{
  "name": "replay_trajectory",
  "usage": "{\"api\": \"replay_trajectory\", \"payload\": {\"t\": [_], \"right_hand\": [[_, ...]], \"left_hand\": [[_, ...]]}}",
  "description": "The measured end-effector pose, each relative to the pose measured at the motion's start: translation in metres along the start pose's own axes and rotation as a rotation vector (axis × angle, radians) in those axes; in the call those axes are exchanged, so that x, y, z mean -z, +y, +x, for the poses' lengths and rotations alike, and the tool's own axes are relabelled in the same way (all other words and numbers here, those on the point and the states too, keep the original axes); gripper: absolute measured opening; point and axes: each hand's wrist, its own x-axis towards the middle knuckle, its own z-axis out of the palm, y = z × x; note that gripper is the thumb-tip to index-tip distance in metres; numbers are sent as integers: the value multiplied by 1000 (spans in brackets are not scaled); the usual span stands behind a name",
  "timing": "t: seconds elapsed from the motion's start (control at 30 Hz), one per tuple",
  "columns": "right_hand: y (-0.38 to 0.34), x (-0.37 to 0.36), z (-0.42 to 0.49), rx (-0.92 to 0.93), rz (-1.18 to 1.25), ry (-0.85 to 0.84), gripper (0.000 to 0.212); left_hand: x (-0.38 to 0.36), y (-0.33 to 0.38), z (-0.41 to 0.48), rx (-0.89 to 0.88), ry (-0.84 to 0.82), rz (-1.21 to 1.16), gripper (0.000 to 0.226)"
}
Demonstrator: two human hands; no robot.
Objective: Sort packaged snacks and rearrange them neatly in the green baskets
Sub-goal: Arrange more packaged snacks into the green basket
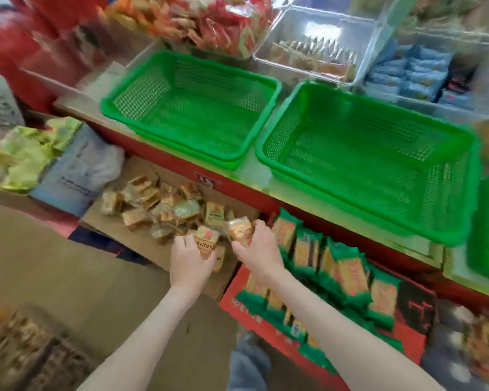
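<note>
My left grip (191, 262) curls round a tan snack packet (206, 240) over the cardboard box (153, 246) of loose packets. My right grip (261, 251) pinches a second packet (240, 231) just beside the first. Above them on the bench (246, 167), the left green basket (192, 108) and the right green basket (370, 162) stand side by side.

— What's worn on the arms?
— Nothing: both forearms are bare up to the left hand (191, 261) and right hand (259, 249).
— And lower down?
— A fleecy grey-blue trouser leg (247, 365), just left of the red carton (235, 306).
</note>
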Motion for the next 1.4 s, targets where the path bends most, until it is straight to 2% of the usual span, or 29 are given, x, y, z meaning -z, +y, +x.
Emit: {"api": "replay_trajectory", "payload": {"t": [0.1, 0.17, 0.3, 0.4, 0.5, 0.67, 0.8, 0.93, 1.07, 1.17, 1.3, 1.4], "right_hand": [[-18, -41, 48, -150, 92, 20, 57], [-19, -59, 71, -186, 0, 60, 66], [-10, -78, 96, -226, -164, -96, 78], [-2, -82, 97, -193, -166, -180, 78], [2, -80, 94, -156, -135, -189, 80], [4, -81, 88, -61, -444, -92, 80], [-1, -68, 79, 8, -462, -23, 77], [-11, -27, 58, 113, -343, 107, 72], [10, 50, 19, 154, -319, 299, 64], [50, 117, -14, 139, -335, 462, 58], [123, 210, -60, 130, -295, 630, 51], [195, 278, -90, 137, -307, 722, 47]], "left_hand": [[-16, -21, 32, -4, -71, 27, 61], [-32, -29, 43, -42, -109, 73, 67], [-53, -33, 49, -139, -153, 240, 67], [-61, -34, 49, -215, -127, 263, 70], [-56, -33, 47, -175, -204, 178, 74], [-41, -32, 47, -170, -131, 55, 70], [-32, -23, 49, -295, -82, 97, 58], [-26, 15, 45, -425, -10, 92, 50], [-20, 88, 27, -615, 53, -9, 50], [-30, 155, -2, -769, 65, -62, 47], [-60, 251, -62, -961, -1, -117, 46], [-90, 319, -113, -1033, -57, -113, 47]]}}
